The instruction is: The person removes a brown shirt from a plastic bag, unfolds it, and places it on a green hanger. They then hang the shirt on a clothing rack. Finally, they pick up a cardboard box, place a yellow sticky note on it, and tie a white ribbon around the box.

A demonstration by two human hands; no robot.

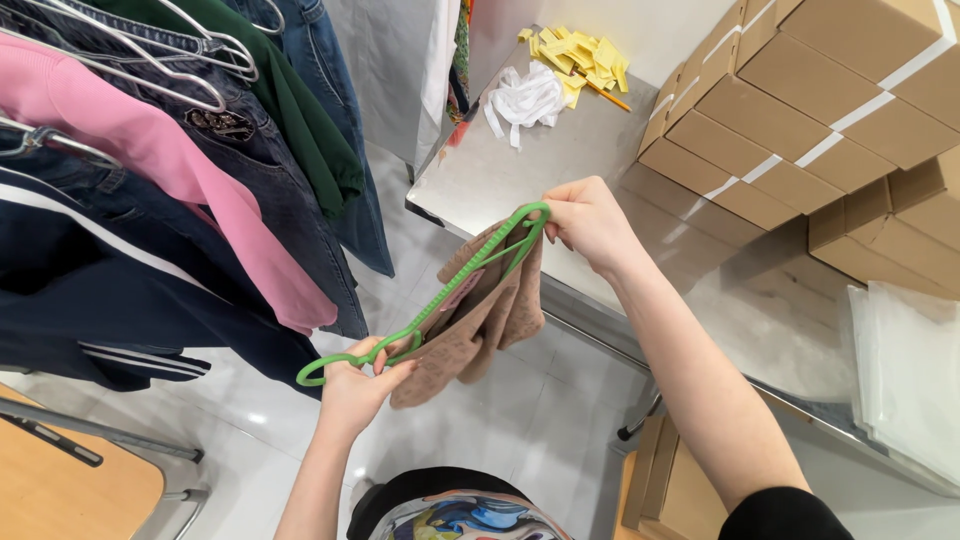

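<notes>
Rack clothes [150, 150] far left: pink, denim, green, navy. Left hand [352, 388] grip closed on hook end of green hanger [430, 310]. Beige garment [480, 310] hangs on hanger, mid-air over floor, just left of table [500, 170] edge. Right hand [590, 222] grip pinches hanger's far end. Yellow tags [580, 55], white strips [525, 100] on table; cardboard boxes [800, 130] right.

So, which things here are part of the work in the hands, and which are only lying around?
In use:
left hand
right hand
green hanger
tan garment

Lying about:
yellow tags
white strips
cardboard boxes
clothes on the rack
steel table
</notes>
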